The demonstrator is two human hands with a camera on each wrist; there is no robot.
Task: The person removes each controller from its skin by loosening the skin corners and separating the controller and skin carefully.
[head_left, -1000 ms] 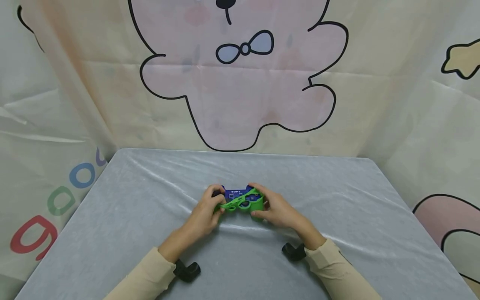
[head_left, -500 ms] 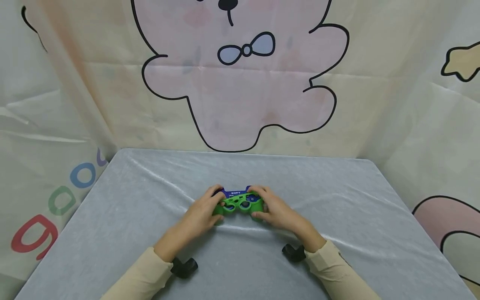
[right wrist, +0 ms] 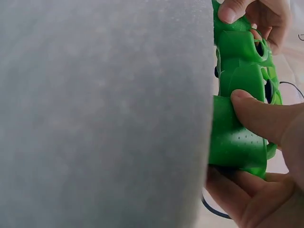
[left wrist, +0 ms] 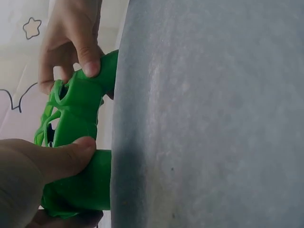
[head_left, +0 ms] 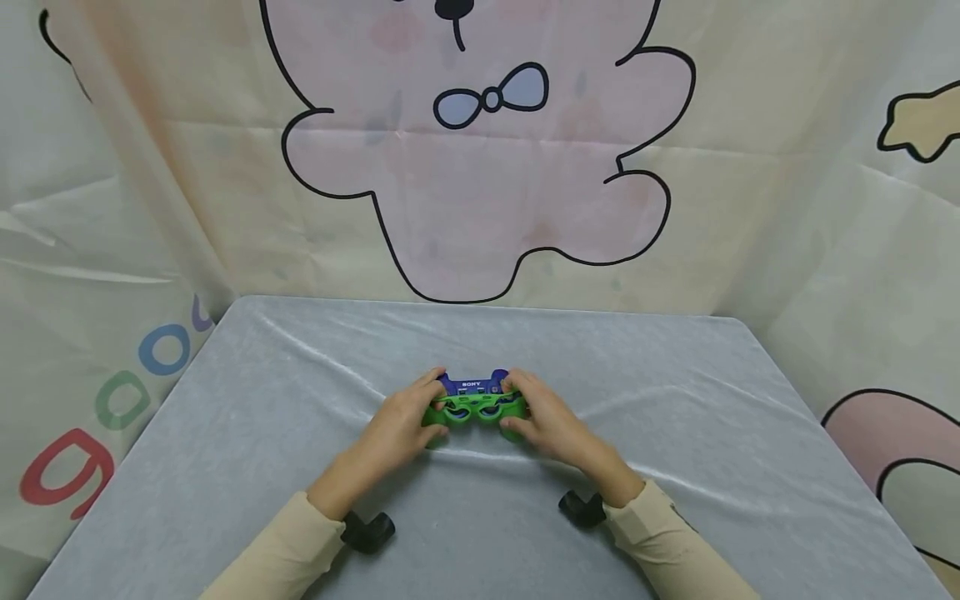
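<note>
Left hand is gripping one end of the green cover, blue controller is sitting partly inside it between both hands over the grey table, right hand is gripping the other end. I'm thinking uneven pulling could tear that thin-looking cover.

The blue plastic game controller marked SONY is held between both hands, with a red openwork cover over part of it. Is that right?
Not quite: the openwork cover is green, not red, as the head view shows. The blue SONY controller is indeed held between the left hand and right hand.
</note>
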